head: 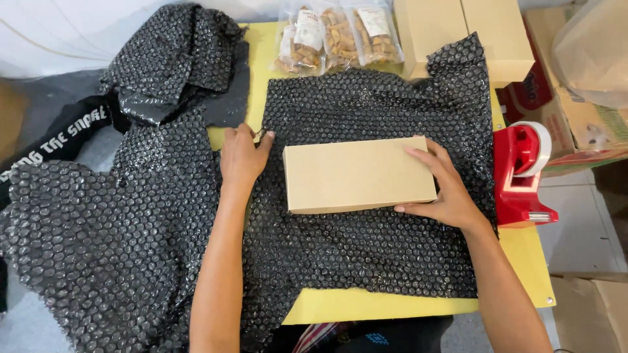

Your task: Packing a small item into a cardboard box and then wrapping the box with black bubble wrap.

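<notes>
A plain brown cardboard box lies flat on a sheet of black bubble wrap spread over a yellow table. My right hand rests on the box's right end, fingers over its top and thumb at the near edge. My left hand lies to the left of the box, pinching the bubble wrap's edge between thumb and fingers. The wrap runs off the table to the left in a long crumpled strip.
A red tape dispenser stands at the table's right edge. Clear bags of snacks and two more brown boxes sit at the back. Cardboard cartons are stacked on the right, another on the floor.
</notes>
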